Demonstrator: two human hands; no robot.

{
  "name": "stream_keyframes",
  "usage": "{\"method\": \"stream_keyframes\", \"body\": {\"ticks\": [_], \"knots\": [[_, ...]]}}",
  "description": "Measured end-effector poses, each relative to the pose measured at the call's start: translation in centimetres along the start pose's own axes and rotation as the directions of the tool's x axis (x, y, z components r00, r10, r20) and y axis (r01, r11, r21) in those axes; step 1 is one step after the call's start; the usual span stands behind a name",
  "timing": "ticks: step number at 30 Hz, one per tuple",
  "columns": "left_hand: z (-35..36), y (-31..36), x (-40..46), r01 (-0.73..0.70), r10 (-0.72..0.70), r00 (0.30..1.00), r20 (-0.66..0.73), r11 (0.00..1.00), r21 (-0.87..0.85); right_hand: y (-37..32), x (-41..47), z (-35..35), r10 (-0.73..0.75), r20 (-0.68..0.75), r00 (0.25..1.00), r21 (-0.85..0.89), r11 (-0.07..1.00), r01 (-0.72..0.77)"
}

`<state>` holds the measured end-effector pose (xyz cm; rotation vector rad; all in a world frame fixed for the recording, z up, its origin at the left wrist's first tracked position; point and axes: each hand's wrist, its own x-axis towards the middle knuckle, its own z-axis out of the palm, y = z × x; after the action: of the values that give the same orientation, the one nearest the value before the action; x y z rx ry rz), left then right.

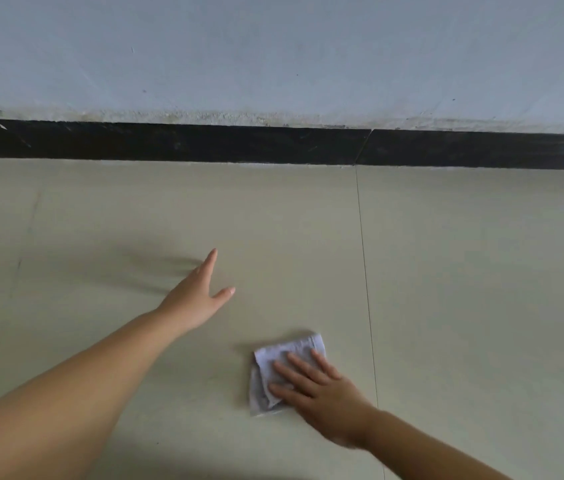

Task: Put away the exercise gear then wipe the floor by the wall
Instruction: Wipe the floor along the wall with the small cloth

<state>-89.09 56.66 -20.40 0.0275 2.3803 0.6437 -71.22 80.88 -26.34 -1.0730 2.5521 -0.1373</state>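
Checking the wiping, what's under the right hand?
A folded white cloth lies flat beneath the right hand on the tiled floor. The floor under the cloth is covered.

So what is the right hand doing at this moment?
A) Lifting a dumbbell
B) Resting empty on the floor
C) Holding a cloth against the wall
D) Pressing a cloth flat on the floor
D: the right hand lies with spread fingers on the pale folded cloth, which lies on the floor tile, well short of the black skirting.

- The cloth, at five o'clock, is showing pale lilac-white.
- The floor is showing plain beige tile with thin dark grout lines.
- The skirting is running black, scuffed.
- The wall, at twelve o'clock, is looking pale blue-grey.
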Motion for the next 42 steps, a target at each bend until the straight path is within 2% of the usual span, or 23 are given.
{"method": "stream_keyframes", "body": {"ticks": [2, 3, 5, 7, 8, 9, 11, 14, 16, 19, 20, 23, 26, 30, 33, 36, 39, 42], "knots": [[1.0, 0.8, 0.1, -0.009, 0.011, 1.0, -0.014, 0.996, 0.091, 3.5, 0.2, -0.3, -0.067, -0.013, 0.998, -0.053, 0.996, 0.066], [1.7, 1.3, 0.1, -0.02, 0.021, 1.0, -0.005, 0.987, 0.161, 5.8, 1.1, -0.9, -0.018, -0.012, 1.0, -0.069, 0.997, 0.017], [3.3, 2.4, -0.2, -0.061, 0.044, 0.997, 0.065, 0.955, 0.29, 10.9, 3.6, -2.9, 0.261, -0.07, 0.963, 0.023, 0.965, -0.26], [4.3, 3.7, -0.2, -0.085, 0.035, 0.987, 0.156, 0.942, 0.325, 16.5, 5.2, -5.5, 0.553, -0.082, 0.829, 0.16, 0.828, -0.537], [4.3, 4.3, 0.1, -0.073, 0.015, 0.983, 0.181, 0.946, 0.317, 19.2, 5.7, -6.8, 0.647, -0.017, 0.762, 0.184, 0.751, -0.634], [4.2, 4.8, 0.4, -0.044, -0.014, 0.982, 0.187, 0.952, 0.303, 21.5, 6.3, -7.9, 0.695, 0.039, 0.718, 0.205, 0.698, -0.687], [3.9, 5.3, 1.2, 0.0, -0.062, 0.979, 0.193, 0.952, 0.305, 24.5, 7.5, -9.4, 0.718, 0.087, 0.69, 0.195, 0.667, -0.719], [4.2, 5.9, 1.6, 0.0, -0.116, 0.965, 0.233, 0.895, 0.446, 24.2, 8.3, -9.0, 0.746, 0.055, 0.663, 0.191, 0.644, -0.741], [4.8, 5.9, 1.6, -0.002, -0.13, 0.967, 0.219, 0.856, 0.517, 21.4, 7.1, -7.6, 0.731, -0.007, 0.683, 0.201, 0.67, -0.715], [5.2, 5.6, 1.6, 0.002, -0.118, 0.976, 0.184, 0.845, 0.535, 15.2, 3.0, -4.7, 0.633, -0.14, 0.761, 0.162, 0.773, -0.613], [5.3, 5.6, 1.6, 0.004, -0.119, 0.978, 0.173, 0.835, 0.551, 13.3, 1.5, -3.7, 0.602, -0.145, 0.785, 0.154, 0.798, -0.583], [5.5, 5.9, 1.3, 0.039, -0.15, 0.977, 0.152, 0.826, 0.562, 9.5, -1.3, -2.0, 0.556, -0.016, 0.831, 0.157, 0.822, -0.547], [4.8, 6.3, 1.5, 0.04, -0.171, 0.966, 0.192, 0.84, 0.542, 9.6, -1.5, -2.8, 0.557, 0.04, 0.829, 0.116, 0.822, -0.558], [4.4, 6.6, 1.6, 0.081, -0.199, 0.959, 0.201, 0.874, 0.479, 10.1, -1.1, -5.0, 0.535, 0.197, 0.822, 0.148, 0.812, -0.564], [5.0, 6.3, 1.6, 0.075, -0.185, 0.967, 0.172, 0.86, 0.505, 10.5, -1.5, -4.9, 0.509, 0.173, 0.843, 0.138, 0.835, -0.532], [5.2, 6.4, 1.8, 0.104, -0.209, 0.962, 0.178, 0.878, 0.467, 11.9, -2.1, -5.7, 0.387, 0.218, 0.896, 0.083, 0.907, -0.413], [5.5, 6.5, 2.1, 0.11, -0.215, 0.961, 0.175, 0.875, 0.471, 12.7, -2.4, -6.1, 0.341, 0.31, 0.887, 0.102, 0.916, -0.388], [5.7, 6.2, 2.1, 0.113, -0.224, 0.959, 0.174, 0.865, 0.489, 13.3, -2.6, -6.1, 0.293, 0.307, 0.906, 0.096, 0.937, -0.335]]}}
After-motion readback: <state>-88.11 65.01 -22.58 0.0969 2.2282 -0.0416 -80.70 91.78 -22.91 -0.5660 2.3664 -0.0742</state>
